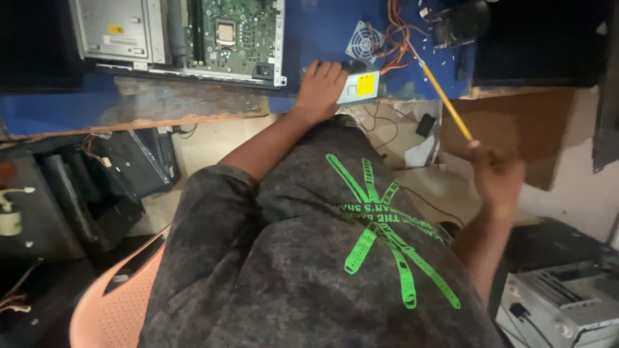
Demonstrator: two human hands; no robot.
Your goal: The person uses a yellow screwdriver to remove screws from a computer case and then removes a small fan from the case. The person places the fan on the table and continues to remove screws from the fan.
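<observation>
Here, status of the bench work, by item:

Left hand (pixel 320 87): my palm lies flat on the small grey metal power supply box with the yellow label (pixel 356 87), fingers spread loosely over its top. It presses rather than grips.

Power supply location: at the front edge of the blue worktop (pixel 322 32), right of the open grey computer case with the green circuit board (pixel 187 38); its orange and red wire bundle (pixel 396 38) trails toward the back edge.

Right hand (pixel 498 175): closed narrowly around the handle end of the long yellow-shafted screwdriver (pixel 442 93), held off the worktop's right front corner, tip angled up toward the wires. The hand is blurred.

Technique: I judge that steady downward pressure keeps the box from sliding; bring the tip in slowly, clear of the wires.
</observation>
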